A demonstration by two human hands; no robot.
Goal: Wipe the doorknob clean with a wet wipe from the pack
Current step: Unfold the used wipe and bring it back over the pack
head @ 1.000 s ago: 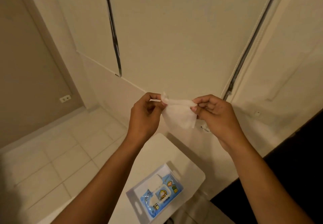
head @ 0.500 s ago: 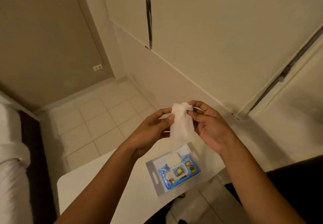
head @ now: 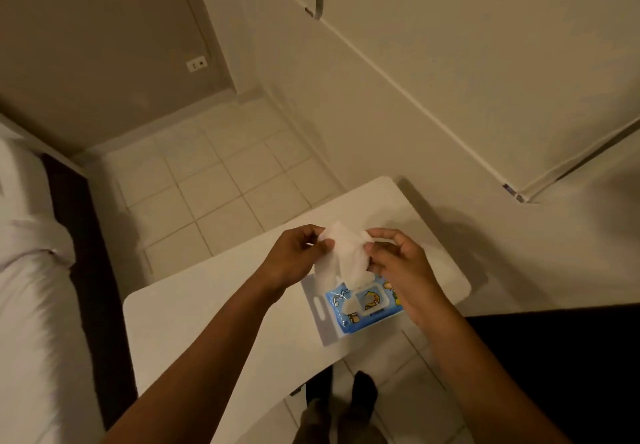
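The wet wipe (head: 346, 256) is a thin, soft white sheet, crumpled and partly folded, held up in the air between both hands just above the pack (head: 363, 308). The left hand (head: 294, 260) comes in from the lower left with its forearm stretched diagonally across the bench; its thumb and curled fingers pinch the wipe's left edge near the top. The right hand (head: 401, 267) reaches in from the lower right, back of the hand toward the camera, fingertips closed on the wipe's right edge, so the sheet is gripped from both sides and its lower end hangs down toward the pack's opening. Whether that end touches the pack cannot be told. The pack is a flat, glossy blue plastic pouch printed with cartoon figures, with a rectangular flip lid on its top face and a pale flat border with a slot-shaped handle cutout on its left side. It lies on the bench (head: 207, 322), a smooth white top with rounded corners, directly under the right hand's wrist side. Below the bench edge a dark-socked foot (head: 363, 388) stands on the pale square-tiled floor (head: 221, 173). A bed (head: 31, 270) with white bedding lies at the left, and a wall socket (head: 196, 63) sits on the beige wall beyond.
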